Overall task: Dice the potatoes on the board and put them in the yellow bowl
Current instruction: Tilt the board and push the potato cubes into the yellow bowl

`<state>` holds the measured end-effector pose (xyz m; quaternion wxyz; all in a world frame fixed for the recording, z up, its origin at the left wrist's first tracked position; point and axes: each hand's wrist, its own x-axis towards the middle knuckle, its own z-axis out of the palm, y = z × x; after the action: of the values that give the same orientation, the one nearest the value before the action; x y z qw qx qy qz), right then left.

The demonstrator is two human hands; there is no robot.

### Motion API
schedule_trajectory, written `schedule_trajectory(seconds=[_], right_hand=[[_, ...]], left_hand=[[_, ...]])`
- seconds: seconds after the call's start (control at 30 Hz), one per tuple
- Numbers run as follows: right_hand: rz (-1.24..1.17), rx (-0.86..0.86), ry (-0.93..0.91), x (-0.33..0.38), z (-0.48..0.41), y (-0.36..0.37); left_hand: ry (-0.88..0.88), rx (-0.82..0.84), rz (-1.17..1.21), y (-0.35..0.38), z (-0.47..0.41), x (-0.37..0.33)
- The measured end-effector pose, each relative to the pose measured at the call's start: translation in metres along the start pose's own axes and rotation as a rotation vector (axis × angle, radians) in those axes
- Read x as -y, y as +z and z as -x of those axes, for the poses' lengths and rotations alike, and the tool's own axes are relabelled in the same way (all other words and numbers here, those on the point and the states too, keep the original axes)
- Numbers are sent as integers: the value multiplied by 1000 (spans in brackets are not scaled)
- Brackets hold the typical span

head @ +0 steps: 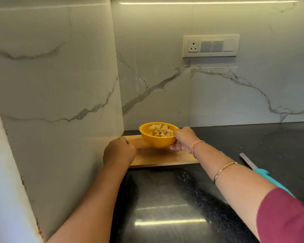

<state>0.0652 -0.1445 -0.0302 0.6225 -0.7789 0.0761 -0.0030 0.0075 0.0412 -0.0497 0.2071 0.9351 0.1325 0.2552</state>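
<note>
Teal-handled knife [263, 172] lies on the glossy black surface [165, 199], right side. My left hand [119, 151] is curled at the left end of the wooden chopping board [161, 157], can't tell if it's gripping. And my right hand [182, 140] holds the round yellow bowl [156, 140] of diced potatoes [160, 131] over the board.

Potatoes [159, 130] in bowl [152, 140] above board [158, 157]; knife [251, 164] on counter [165, 199] to R, prob. apart.

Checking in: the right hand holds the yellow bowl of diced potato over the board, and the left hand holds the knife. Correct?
Not quite. In the head view the left hand grips the left end of the board, not the knife, which lies on the counter to the right. The right hand does hold the yellow bowl of diced potato over the board.
</note>
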Motion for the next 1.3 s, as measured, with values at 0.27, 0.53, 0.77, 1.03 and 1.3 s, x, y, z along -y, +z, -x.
schedule_trajectory(seconds=[0.27,0.53,0.77,1.03,1.3], right_hand=[[607,-351,-257,-9,-10,-27],[1259,140,-143,-32,22,-46],[1414,168,-179,-42,53,-45],[1529,213,-233,-50,87,-48],[1524,230,-261,-59,130,-57]], left_hand=[[-98,268,-183,13,-4,4],[-14,403,-343,7,2,5],[42,472,-498,-9,24,3],[121,436,-594,-27,57,8],[150,461,-636,-47,93,14]])
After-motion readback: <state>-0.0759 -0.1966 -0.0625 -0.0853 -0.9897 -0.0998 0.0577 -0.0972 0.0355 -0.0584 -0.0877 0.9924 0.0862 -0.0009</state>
